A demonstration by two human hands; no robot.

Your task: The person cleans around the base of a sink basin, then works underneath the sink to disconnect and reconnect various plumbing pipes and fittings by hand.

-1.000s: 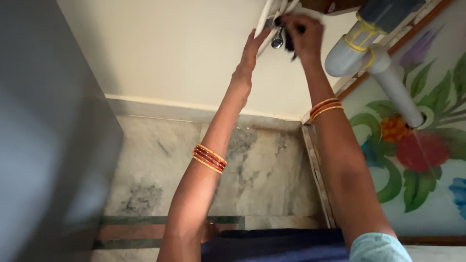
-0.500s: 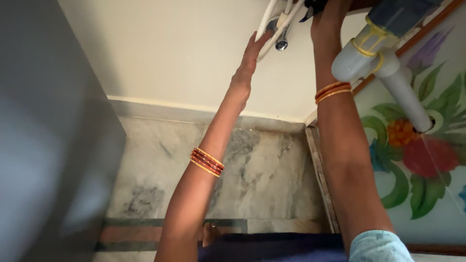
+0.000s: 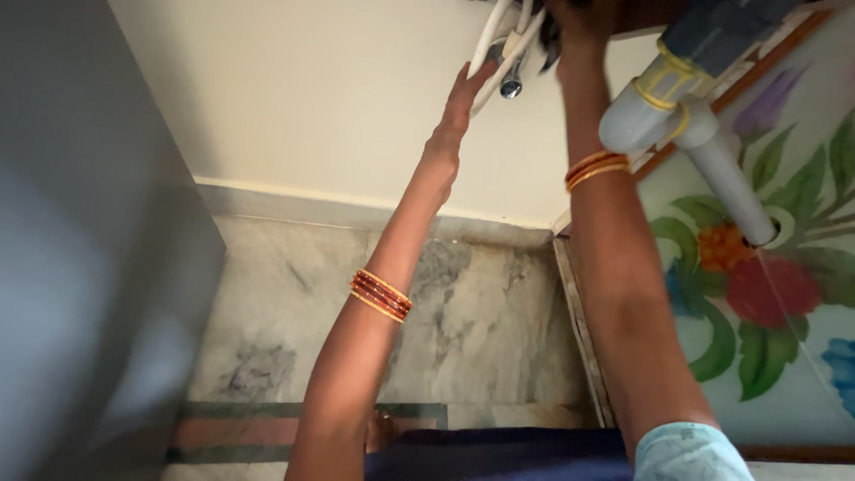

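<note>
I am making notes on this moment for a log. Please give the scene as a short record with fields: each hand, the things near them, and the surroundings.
left hand: open, fingertips touching white hoses
right hand: raised to the top edge, mostly cut off; grip not visible
metal fitting: hangs between the hands, by the hoses
grey pipe: to the right of the right arm
wrists: bangles on both
wall: cream
floor: grey marble
right panel: painted flowers
</note>
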